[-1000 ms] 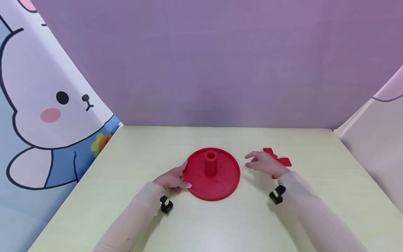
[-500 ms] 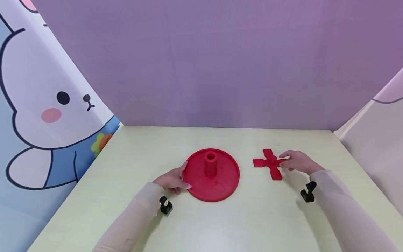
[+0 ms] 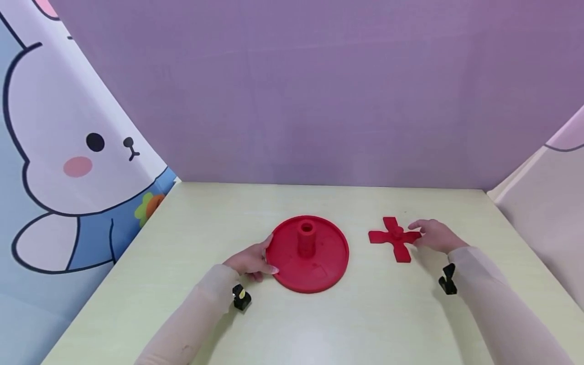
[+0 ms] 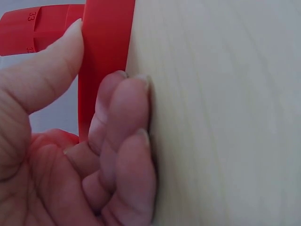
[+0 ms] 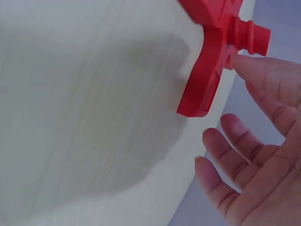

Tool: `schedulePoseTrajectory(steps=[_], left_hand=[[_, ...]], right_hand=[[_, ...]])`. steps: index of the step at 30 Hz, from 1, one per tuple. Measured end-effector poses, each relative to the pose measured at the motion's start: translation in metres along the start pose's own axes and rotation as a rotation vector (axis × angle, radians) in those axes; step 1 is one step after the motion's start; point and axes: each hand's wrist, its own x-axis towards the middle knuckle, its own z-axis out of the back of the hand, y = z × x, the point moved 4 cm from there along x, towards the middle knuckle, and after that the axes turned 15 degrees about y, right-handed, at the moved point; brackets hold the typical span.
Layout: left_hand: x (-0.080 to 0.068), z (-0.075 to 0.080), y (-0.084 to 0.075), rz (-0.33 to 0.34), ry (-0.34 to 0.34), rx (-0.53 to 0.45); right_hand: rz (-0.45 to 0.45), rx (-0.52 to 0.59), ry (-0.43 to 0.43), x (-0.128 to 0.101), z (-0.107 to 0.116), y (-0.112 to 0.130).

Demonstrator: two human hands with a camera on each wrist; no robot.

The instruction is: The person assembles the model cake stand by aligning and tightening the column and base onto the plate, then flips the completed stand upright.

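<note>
A round red disc [image 3: 288, 268] with a raised rim lies on the table, a hollow upright post [image 3: 306, 244] standing at its middle. My left hand [image 3: 250, 261] grips the disc's left edge. The left wrist view shows the thumb [image 4: 56, 66] on the rim and the other fingers bent against the disc's side, near the tabletop. To the right lies a flat red four-armed cross [image 3: 387, 236] with a short ridged peg [image 5: 251, 37] at its centre. My right hand [image 3: 435, 235] is at the cross's right arm, fingers loosely spread, thumb and forefinger close beside it.
The pale wooden table [image 3: 347, 319] ends at a purple backdrop [image 3: 319, 101]. A panel with a cartoon rabbit [image 3: 59, 116] stands on the left, and a pale panel [image 3: 556, 203] closes off the right side.
My right hand has moved right, from the cross's left side over to its right arm, uncovering the cross. The left hand keeps its hold on the disc.
</note>
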Motion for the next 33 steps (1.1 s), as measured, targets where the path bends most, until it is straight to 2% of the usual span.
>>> schedulePoseTrajectory(steps=[10,20,33], left_hand=[[0.003,-0.001,0.000,-0.005,-0.003,0.015],[0.003,0.001,0.001,0.003,-0.024,0.001],[0.008,-0.004,-0.004,0.001,-0.007,0.033]], right_hand=[[-0.030,-0.052,0.017,0.008,-0.007,-0.010],[-0.001,-0.144,0.037,0.018,-0.006,-0.006],[-0.034,-0.156,0.013,0.011,-0.006,-0.014]])
